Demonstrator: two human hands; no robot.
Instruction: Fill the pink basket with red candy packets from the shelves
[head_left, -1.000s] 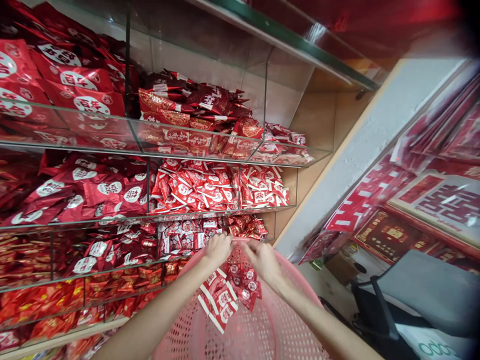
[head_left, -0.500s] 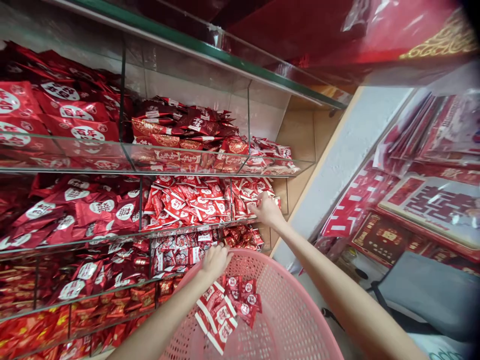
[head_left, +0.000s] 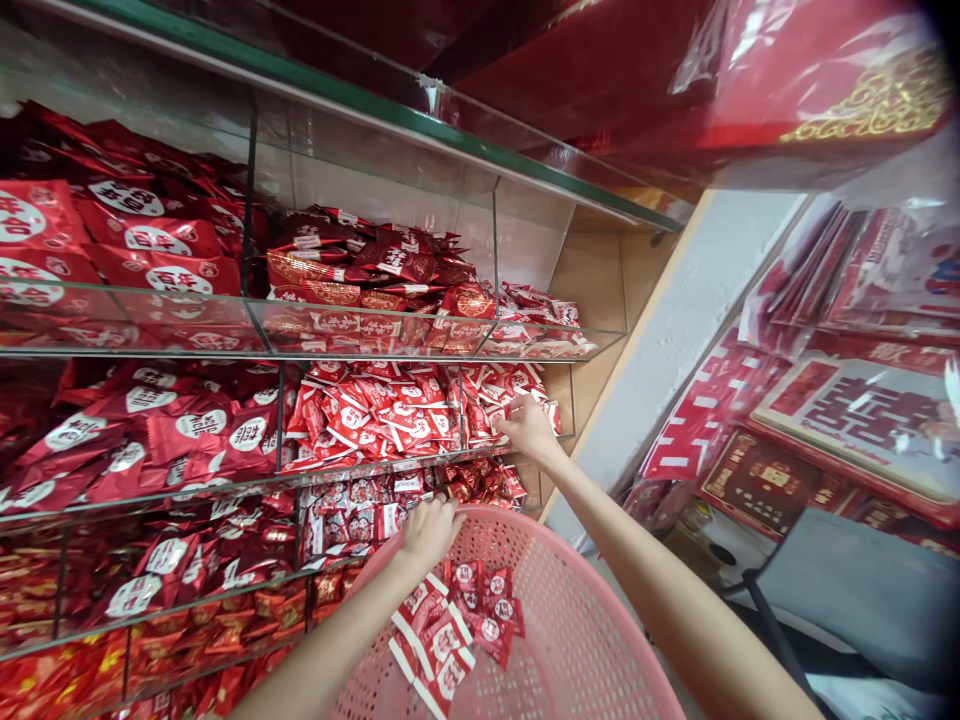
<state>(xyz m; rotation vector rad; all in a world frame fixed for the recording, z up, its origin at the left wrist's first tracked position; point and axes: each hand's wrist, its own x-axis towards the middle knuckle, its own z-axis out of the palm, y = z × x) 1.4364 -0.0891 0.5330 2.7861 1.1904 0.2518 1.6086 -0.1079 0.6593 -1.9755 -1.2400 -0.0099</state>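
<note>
My left hand (head_left: 433,530) is closed over the far rim of a pink plastic basket (head_left: 600,610). Inside the basket lie several red and white wrapped candies (head_left: 439,640) and several darker red packets (head_left: 491,605). Stretched forward to the shelf, my right hand (head_left: 531,428) dips into a glass compartment of small red and white candy packets (head_left: 491,385). Its fingers are bent and pinched together among the packets. Whatever they grip is hidden by the fingers and the packets around them.
Glass-divided shelves (head_left: 382,455) hold several piles of red packets, with larger maroon bags (head_left: 202,430) to the left. A white wall edge (head_left: 622,385) borders the shelves. Red paper goods (head_left: 862,420) and a grey seat-like object (head_left: 847,590) stand on the right.
The view has tilted slightly, so the shelves sit a little lower. My right hand stays in the same compartment with its fingers drawn slightly closer in; my left hand keeps its hold on the rim.
</note>
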